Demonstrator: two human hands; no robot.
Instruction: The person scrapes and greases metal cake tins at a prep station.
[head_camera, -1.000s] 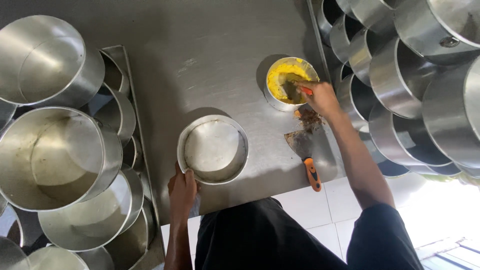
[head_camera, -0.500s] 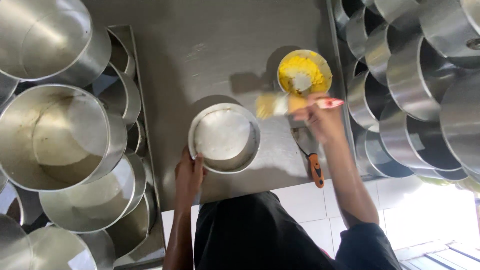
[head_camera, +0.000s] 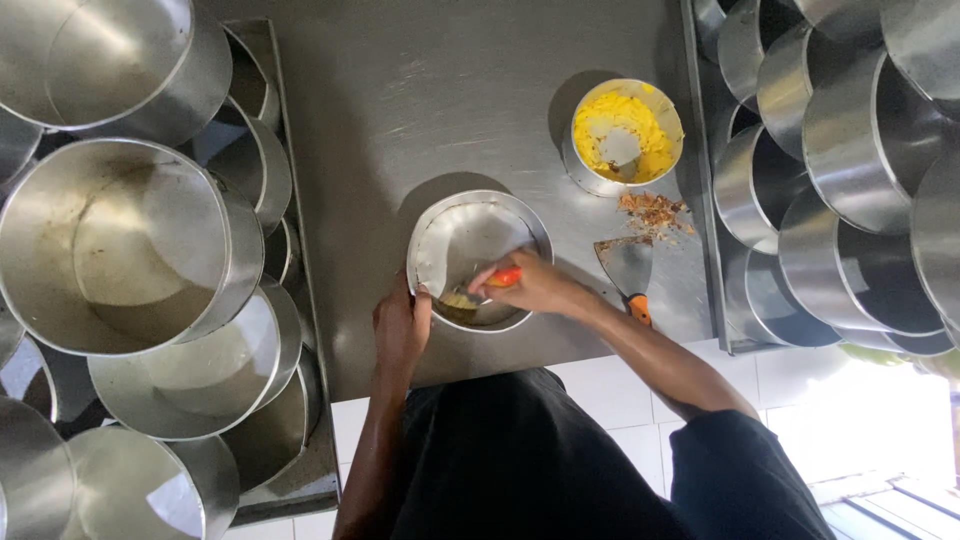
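— Steel everywhere in the head view, is it? What is lying where?

— Yes. A round metal pan (head_camera: 478, 258) is sitting on the steel counter (head_camera: 450, 100), near the person and about mid-scene. The left hand (head_camera: 400, 328) is gripping the pan's near-left rim, fingers closed over the edge. The right hand (head_camera: 535, 285) is reaching in from the right, clamped on an orange-handled brush (head_camera: 490, 283) whose tip is smearing a yellow patch on the pan's floor.

— And around them?

— Farther off and to the right a small tin of yellow grease (head_camera: 625, 135) is standing, well apart from the pan. Just near of it some brown crumbs (head_camera: 655, 210) are lying, and a scraper (head_camera: 628, 270) with an orange handle is resting beside the right wrist. Stacks of empty pans (head_camera: 120, 240) are filling trays on the left and on the right (head_camera: 850, 150).

— How would that pan be handling?

— I am judging it light and stiff, thin sheet metal, not fragile, but liable to skid on the smooth counter. Once greased, the inside is going to be slippery, so the dry outer rim, where the left hand is pinching it, looks the sound place to hold. The brush seems light; its handle is the natural grip.
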